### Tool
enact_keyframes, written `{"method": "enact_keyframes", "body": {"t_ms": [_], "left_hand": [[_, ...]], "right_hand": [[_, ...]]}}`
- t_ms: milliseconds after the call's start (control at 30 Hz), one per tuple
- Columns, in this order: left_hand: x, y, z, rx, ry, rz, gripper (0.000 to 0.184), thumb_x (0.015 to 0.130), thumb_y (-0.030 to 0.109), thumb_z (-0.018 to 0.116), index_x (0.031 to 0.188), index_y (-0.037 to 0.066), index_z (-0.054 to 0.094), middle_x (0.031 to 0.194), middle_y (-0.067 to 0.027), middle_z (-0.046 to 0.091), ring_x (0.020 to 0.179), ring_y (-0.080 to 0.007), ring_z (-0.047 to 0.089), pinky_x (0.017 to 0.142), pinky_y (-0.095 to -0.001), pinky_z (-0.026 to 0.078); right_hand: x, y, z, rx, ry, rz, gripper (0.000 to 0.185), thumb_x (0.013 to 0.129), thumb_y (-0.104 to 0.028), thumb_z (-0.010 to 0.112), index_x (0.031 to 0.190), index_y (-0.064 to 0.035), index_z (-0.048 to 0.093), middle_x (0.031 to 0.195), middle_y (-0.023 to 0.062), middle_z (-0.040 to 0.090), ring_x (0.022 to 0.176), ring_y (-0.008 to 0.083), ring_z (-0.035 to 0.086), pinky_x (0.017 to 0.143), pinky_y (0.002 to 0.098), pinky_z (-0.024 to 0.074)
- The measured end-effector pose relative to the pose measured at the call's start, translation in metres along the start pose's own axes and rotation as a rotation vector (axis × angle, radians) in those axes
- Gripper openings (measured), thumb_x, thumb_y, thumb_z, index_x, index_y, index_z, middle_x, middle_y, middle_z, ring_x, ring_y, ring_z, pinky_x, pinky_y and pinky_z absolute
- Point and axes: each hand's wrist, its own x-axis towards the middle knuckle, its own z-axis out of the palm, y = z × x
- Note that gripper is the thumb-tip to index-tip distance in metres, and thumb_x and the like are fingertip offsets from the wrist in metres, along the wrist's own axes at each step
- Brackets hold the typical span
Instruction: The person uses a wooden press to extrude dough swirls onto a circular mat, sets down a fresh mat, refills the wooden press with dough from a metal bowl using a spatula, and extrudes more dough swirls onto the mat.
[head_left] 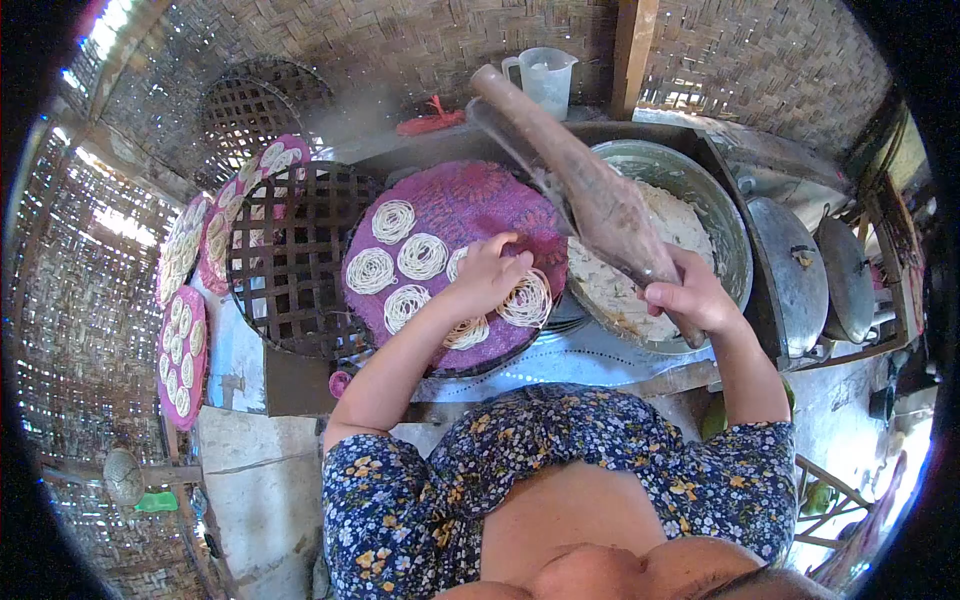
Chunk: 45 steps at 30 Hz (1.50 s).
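My right hand (695, 292) is closed round the lower end of a long wooden tool (610, 205), thick in the middle and dusted with pale dough. It slants up to the left, its far end near the back wall; a greyish second arm (505, 130) runs beside it. My left hand (490, 278) is over a round tray covered with pink-purple cloth (460, 195), fingers apart and slightly bent, holding nothing I can see. Below it lie flat nests of pale dough strands, one nest (525, 300) right beside the fingers. Whether they touch is unclear.
A large metal basin (740, 250) of pale dough (690, 225) stands on the right, with lidded pots (787, 270) beyond. An open-weave round tray (300, 265) leans left of the cloth, near more nest-covered trays (182, 360). A clear measuring jug (547, 85) is at the back.
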Motion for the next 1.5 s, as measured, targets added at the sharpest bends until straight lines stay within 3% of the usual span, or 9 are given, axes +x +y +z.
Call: {"method": "enact_keyframes", "body": {"t_ms": [267, 367, 500, 600, 700, 733, 1033, 1200, 1500], "left_hand": [[-0.048, 0.018, -0.018, 0.602, 0.24, 0.134, 0.058, 0.083, 0.048, 0.045, 0.126, 0.008, 0.045, 0.138, -0.0143, 0.026, 0.119, -0.0355, 0.03, 0.095, -0.0496, 0.025], [-0.025, 0.009, -0.045, 0.492, 0.642, 0.148, 0.067, 0.084, 0.053, 0.041, 0.131, 0.005, 0.035, 0.138, -0.0155, 0.027, 0.118, -0.0353, 0.033, 0.095, -0.048, 0.026], [0.018, 0.04, -0.122, -1.668, 0.419, 0.445, 0.085, 0.08, 0.071, 0.017, 0.131, 0.005, 0.033, 0.13, -0.0134, 0.041, 0.119, -0.0311, 0.038, 0.099, -0.0454, 0.028], [0.038, 0.042, -0.155, -1.896, 0.23, 0.812, 0.086, 0.08, 0.071, 0.015, 0.131, 0.004, 0.033, 0.116, -0.0139, 0.052, 0.106, -0.031, 0.048, 0.094, -0.0441, 0.034], [0.073, 0.008, -0.155, -1.789, 0.09, 0.992, 0.087, 0.079, 0.071, 0.017, 0.13, 0.003, 0.034, 0.089, -0.0087, 0.059, 0.086, -0.0262, 0.054, 0.085, -0.0429, 0.039], [0.068, 0.019, -0.15, -2.002, 0.281, 0.754, 0.082, 0.08, 0.072, 0.018, 0.121, 0.007, 0.047, 0.066, -0.0017, 0.048, 0.068, -0.0223, 0.048, 0.075, -0.0418, 0.041], [0.08, -0.033, -0.107, -1.986, 0.506, 0.612, 0.071, 0.081, 0.066, 0.034, 0.126, 0.013, 0.043, 0.056, 0.0074, 0.044, 0.053, -0.0106, 0.045, 0.064, -0.0316, 0.041], [0.072, -0.01, -0.104, -2.047, 0.569, 0.612, 0.037, 0.086, 0.031, 0.047, 0.118, 0.013, 0.051, 0.053, 0.0076, 0.043, 0.05, -0.0098, 0.044, 0.063, -0.031, 0.041], [0.037, 0.009, -0.148, -1.964, 0.581, 0.656, 0.037, 0.078, 0.017, 0.049, 0.114, 0.013, 0.051, 0.052, 0.0069, 0.042, 0.048, -0.0102, 0.043, 0.06, -0.0309, 0.04]], "right_hand": [[0.0, -0.017, -0.003, 0.122, 0.032, -0.007, 0.076, 0.06, -0.054, 0.068, 0.104, 0.0052, 0.05, 0.076, 0.0082, 0.055, 0.061, 0.0143, 0.052, 0.053, 0.0255, 0.0442], [0.006, -0.022, 0.004, 0.131, -0.019, 0.003, 0.076, 0.061, -0.058, 0.066, 0.1, 0.0049, 0.051, 0.074, 0.0087, 0.055, 0.059, 0.0148, 0.052, 0.052, 0.0261, 0.0437], [0.025, -0.032, 0.022, 0.19, -0.209, 0.022, 0.074, 0.063, -0.062, 0.062, 0.094, 0.0041, 0.053, 0.071, 0.0085, 0.054, 0.057, 0.0154, 0.053, 0.049, 0.0264, 0.0424], [0.037, -0.041, 0.02, 0.166, -0.321, 0.056, 0.073, 0.072, -0.067, 0.05, 0.092, 0.0027, 0.054, 0.07, 0.0089, 0.056, 0.057, 0.016, 0.055, 0.047, 0.027, 0.0425], [0.056, -0.032, 0.007, 0.127, -0.333, 0.111, 0.064, 0.084, -0.06, 0.039, 0.093, 0.0013, 0.054, 0.071, 0.009, 0.057, 0.057, 0.0165, 0.056, 0.049, 0.0293, 0.0454], [0.062, -0.031, 0.002, 0.083, -0.335, 0.143, 0.062, 0.085, -0.058, 0.039, 0.094, 0.0011, 0.054, 0.071, 0.0089, 0.057, 0.057, 0.0165, 0.056, 0.049, 0.0296, 0.0459], [0.092, -0.011, 0.012, -0.194, -0.256, 0.19, 0.055, 0.085, -0.052, 0.046, 0.094, 0.0017, 0.054, 0.066, 0.0066, 0.054, 0.049, 0.0131, 0.052, 0.045, 0.0259, 0.0438], [0.073, -0.039, -0.004, -0.378, -0.209, 0.203, 0.053, 0.084, -0.05, 0.047, 0.089, 0.0013, 0.058, 0.06, 0.0047, 0.053, 0.048, 0.0123, 0.052, 0.045, 0.0254, 0.0436], [0.067, -0.061, 0.014, -0.392, -0.189, 0.048, 0.052, 0.082, -0.05, 0.052, 0.089, 0.0001, 0.061, 0.059, 0.0041, 0.052, 0.048, 0.0118, 0.052, 0.045, 0.0258, 0.0423]]}}
